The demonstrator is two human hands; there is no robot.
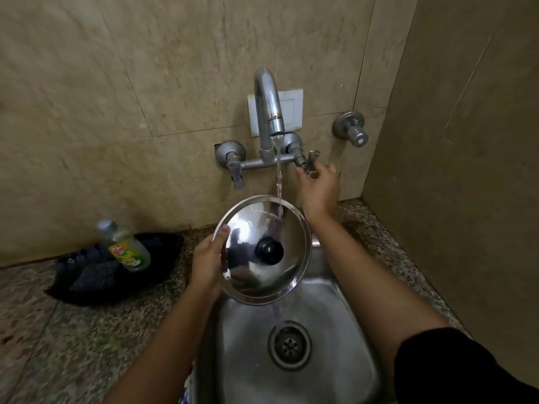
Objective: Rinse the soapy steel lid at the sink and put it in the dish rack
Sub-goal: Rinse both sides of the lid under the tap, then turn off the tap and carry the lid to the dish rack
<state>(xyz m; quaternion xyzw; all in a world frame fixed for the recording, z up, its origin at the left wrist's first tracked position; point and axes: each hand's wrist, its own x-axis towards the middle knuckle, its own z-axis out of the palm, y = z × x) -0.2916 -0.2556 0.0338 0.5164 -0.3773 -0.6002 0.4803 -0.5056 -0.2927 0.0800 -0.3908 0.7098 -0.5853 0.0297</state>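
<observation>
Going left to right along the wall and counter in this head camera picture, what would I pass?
Dish soap bottle on a dark tray → left tap handle → spout with running water → right tap handle under the right hand → separate wall valve.

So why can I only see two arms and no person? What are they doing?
The camera sits on the person's head and looks down, so you see only their own arms. The left hand holds a shiny steel lid by its edge, over the sink. Water runs from the tap onto the lid. The right hand is at the tap's handle. On the counter to the left, a soap bottle rests on a dark tray. No dish rack shows in this picture.
</observation>
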